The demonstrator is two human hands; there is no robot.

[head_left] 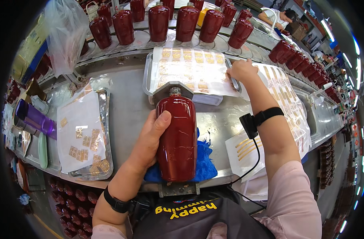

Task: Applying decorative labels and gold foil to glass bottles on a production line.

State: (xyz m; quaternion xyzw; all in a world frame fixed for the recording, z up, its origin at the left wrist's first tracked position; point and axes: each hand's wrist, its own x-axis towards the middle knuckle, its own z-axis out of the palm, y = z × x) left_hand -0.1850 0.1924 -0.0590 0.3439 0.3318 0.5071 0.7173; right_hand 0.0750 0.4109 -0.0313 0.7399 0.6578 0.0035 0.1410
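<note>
Under the left hand (pixel 150 139): dark red glazed bottle (pixel 177 137), lying on its side in a metal jig, neck pointing away from the body, base toward the apron. Long axis runs straight out from the person. Left fingers curl around the bottle's left flank, thumb laid across its shoulder; a firm wrap. Blue cloth (pixel 202 163) sits beneath, to the right of those fingers.

Right hand (pixel 242 71) is well apart, reached forward to the right edge of the sticker tray (pixel 148 71); fingertips pressed down at the gold sticker sheet (pixel 190 67). Whether they pinch anything, cannot tell.
</note>
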